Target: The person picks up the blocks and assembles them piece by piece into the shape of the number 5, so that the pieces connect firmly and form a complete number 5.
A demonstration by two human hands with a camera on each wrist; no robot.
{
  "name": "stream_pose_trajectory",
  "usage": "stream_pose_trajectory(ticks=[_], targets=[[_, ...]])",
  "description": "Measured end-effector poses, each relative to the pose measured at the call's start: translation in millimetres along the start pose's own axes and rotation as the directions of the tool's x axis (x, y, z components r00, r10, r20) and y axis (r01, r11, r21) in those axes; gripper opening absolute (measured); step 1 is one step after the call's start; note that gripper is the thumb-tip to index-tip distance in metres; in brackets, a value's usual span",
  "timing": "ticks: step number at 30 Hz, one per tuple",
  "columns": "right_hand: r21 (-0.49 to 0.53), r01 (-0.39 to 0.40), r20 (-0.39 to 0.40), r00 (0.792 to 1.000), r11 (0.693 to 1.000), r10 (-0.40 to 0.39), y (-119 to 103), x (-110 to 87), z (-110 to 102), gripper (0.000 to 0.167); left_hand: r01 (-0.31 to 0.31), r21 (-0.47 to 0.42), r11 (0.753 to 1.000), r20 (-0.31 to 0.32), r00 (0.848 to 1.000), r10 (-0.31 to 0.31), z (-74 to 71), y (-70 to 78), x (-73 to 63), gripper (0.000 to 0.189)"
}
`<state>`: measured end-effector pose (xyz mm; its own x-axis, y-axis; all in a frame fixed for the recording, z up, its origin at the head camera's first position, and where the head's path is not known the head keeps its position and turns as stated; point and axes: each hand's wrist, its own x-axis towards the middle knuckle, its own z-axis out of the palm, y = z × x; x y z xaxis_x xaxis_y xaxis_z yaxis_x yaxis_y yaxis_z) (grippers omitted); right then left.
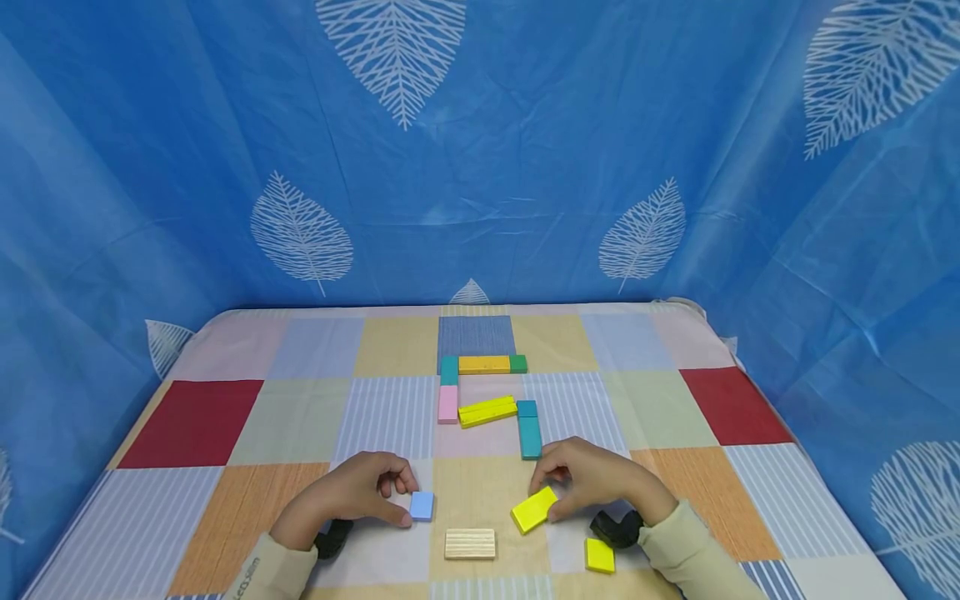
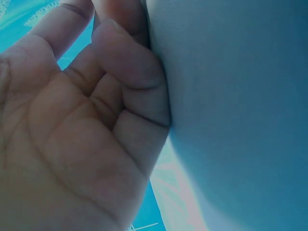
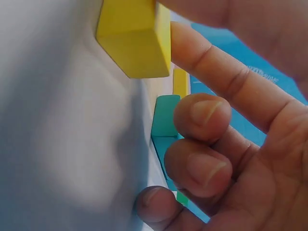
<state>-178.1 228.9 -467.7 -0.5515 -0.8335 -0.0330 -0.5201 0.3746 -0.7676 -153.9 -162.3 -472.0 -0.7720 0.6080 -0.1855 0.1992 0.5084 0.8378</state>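
Observation:
My left hand [image 1: 365,490] rests low on the table, thumb and index fingertips at the left side of a small light blue block [image 1: 422,507], pinching it. In the left wrist view the palm and the curled other fingers [image 2: 130,57] show; the block is hidden there. Thumb and index finger of my right hand [image 1: 588,475] pinch a yellow block [image 1: 534,510], which sits at a slant in the head view. The right wrist view shows this yellow block [image 3: 132,43] close over the cloth, the other fingers curled below it.
A striped wooden block [image 1: 470,544] lies between the hands, a small yellow block [image 1: 600,555] by the right wrist. Farther back is a bent line of blocks: green [image 1: 518,364], orange [image 1: 483,365], teal [image 1: 449,371], pink [image 1: 447,405], yellow [image 1: 487,411] and teal [image 1: 529,438].

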Motion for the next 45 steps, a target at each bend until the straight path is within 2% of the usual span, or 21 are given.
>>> stream_pose_trajectory(ticks=[14, 22, 32, 45], targets=[[-0.017, -0.056, -0.070, 0.996, 0.998, 0.054, -2.3, 6.2, 2.2, 0.020, 0.003, 0.016, 1.000, -0.003, 1.000, -0.003, -0.5, -0.5, -0.2, 0.029], [-0.036, -0.065, -0.073, 0.995, 0.997, 0.062, -1.6, 10.5, 2.3, 0.021, -0.012, 0.015, 1.000, -0.001, 1.000, 0.012, -0.5, -1.0, 0.4, 0.028], [-0.049, -0.090, -0.084, 0.993, 0.995, 0.085, -4.0, 19.8, 2.3, 0.020, 0.016, 0.003, 1.000, -0.012, 1.000, -0.016, 1.2, 1.3, -0.1, 0.029], [-0.056, -0.089, -0.110, 0.990, 0.994, 0.083, -1.7, 19.5, 1.9, 0.020, 0.007, 0.004, 1.000, -0.008, 1.000, -0.007, 0.1, -0.7, 0.8, 0.029]])
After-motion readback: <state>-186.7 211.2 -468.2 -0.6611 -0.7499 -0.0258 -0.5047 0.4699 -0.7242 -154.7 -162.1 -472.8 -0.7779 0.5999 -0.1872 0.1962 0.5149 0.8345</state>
